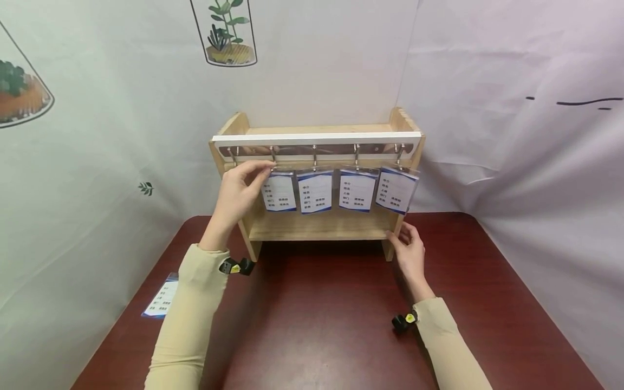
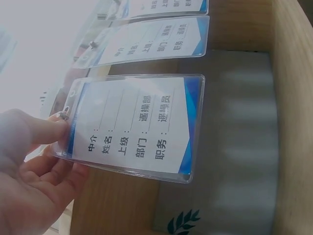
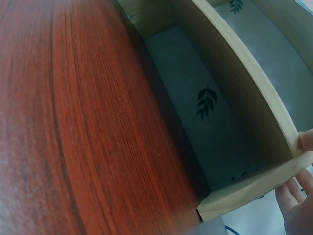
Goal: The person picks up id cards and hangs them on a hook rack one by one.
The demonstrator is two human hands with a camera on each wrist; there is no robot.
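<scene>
My left hand (image 1: 240,187) pinches the top edge of a clear-sleeved name badge (image 1: 279,193) at the second hook from the left. In the left wrist view the badge (image 2: 139,127) has printed lines and a blue border, and thumb and fingertips sit right by the metal hook. More badges (image 1: 314,193) hang in a row to its right. My right hand (image 1: 411,255) grips the right side panel of the wooden shelf (image 1: 319,233) near the lower board; in the right wrist view its thumb lies on the inner side and the fingers (image 3: 293,188) on the outer.
A white rail (image 1: 317,139) with metal hooks runs along the shelf's upper front. The leftmost hook (image 1: 232,157) carries no badge. Another badge (image 1: 162,297) lies on the dark red table (image 1: 317,319) beside my left forearm. White printed cloth (image 1: 117,124) surrounds the table.
</scene>
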